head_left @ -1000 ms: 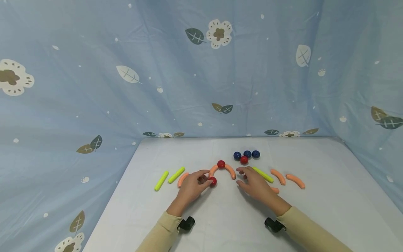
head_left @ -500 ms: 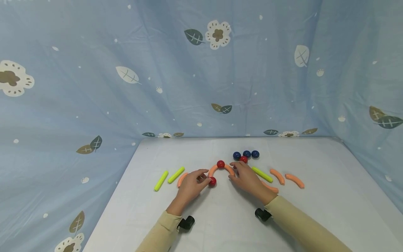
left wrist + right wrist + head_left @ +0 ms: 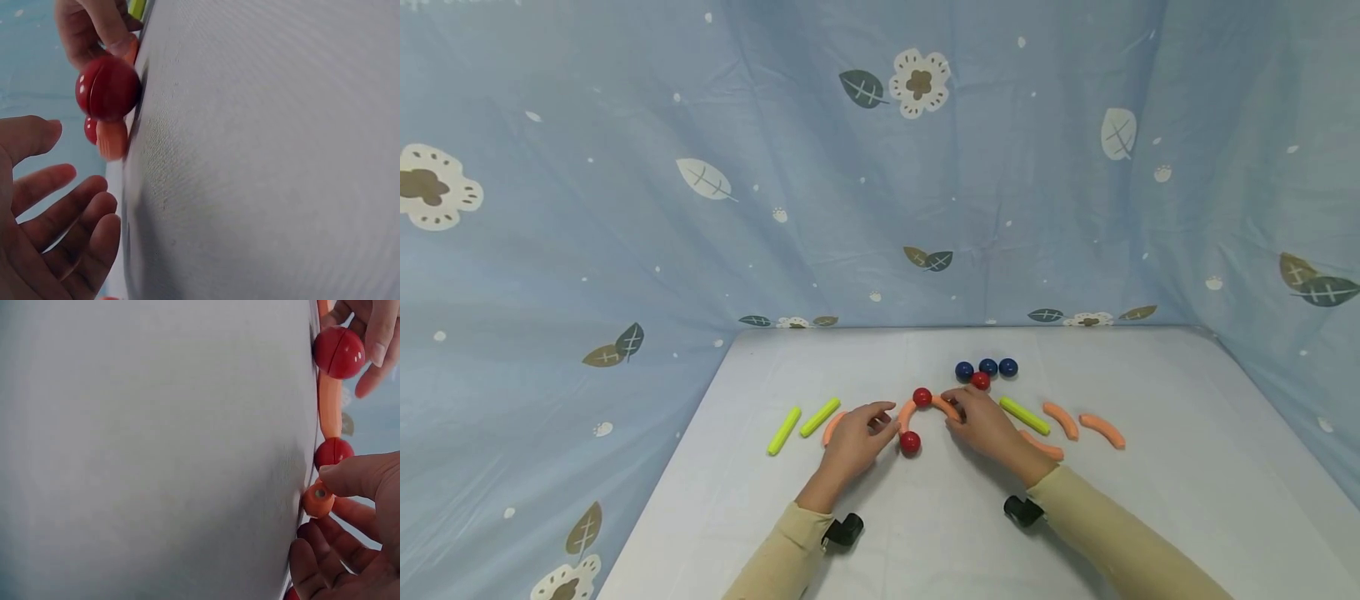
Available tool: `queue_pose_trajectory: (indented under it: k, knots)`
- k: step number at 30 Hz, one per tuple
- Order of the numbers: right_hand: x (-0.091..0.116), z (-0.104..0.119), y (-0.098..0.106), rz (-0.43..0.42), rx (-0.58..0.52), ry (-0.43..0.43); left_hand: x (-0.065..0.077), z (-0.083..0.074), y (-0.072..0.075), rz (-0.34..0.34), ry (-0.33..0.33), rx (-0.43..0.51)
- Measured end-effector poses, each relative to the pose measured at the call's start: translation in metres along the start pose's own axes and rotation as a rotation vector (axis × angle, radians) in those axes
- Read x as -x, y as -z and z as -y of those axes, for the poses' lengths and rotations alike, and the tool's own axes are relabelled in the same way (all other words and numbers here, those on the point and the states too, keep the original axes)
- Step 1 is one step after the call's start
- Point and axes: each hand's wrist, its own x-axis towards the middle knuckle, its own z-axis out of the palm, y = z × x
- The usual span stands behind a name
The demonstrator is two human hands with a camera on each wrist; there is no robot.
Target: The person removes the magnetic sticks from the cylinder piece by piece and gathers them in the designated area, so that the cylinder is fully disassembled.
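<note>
Two curved orange sticks and two red balls form an arch in the head view. The left curved stick [image 3: 906, 415] runs between the upper red ball [image 3: 922, 397] and the lower red ball [image 3: 910, 442]. My right hand [image 3: 987, 427] pinches the right curved stick [image 3: 319, 501] between thumb and fingers; its end shows a small silvery dot. That stick's other end meets the upper ball. My left hand [image 3: 856, 442] is beside the lower ball, fingers spread and relaxed; the left wrist view shows a gap between it and the ball [image 3: 107, 89].
Two green sticks [image 3: 784, 431] and a partly hidden orange stick [image 3: 832, 428] lie left. Several blue balls [image 3: 988, 367] and another red ball [image 3: 981, 381] sit behind. Right are a green stick [image 3: 1025, 415] and curved orange sticks [image 3: 1102, 430]. A patterned blue curtain [image 3: 880, 167] hangs behind.
My right hand has moved left and taken hold of the right curved stick. The arch has shifted slightly, its upper ball leftward, its lower ball away from my left thumb. My left hand is nearly still.
</note>
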Motion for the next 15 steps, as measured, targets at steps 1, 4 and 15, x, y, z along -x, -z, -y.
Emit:
queue_pose_trajectory:
  k: [1,4,15]
  knots:
    - [0.001,0.000,0.000,0.005,-0.007,0.003,0.000,0.000,0.000,0.000,0.002,0.000]
    - [0.003,0.002,-0.001,0.025,-0.021,0.010,0.000,-0.001,0.000,0.004,-0.002,0.003]
    - [0.018,0.014,-0.005,0.074,-0.026,0.053,-0.001,-0.002,-0.001,-0.011,-0.007,0.004]
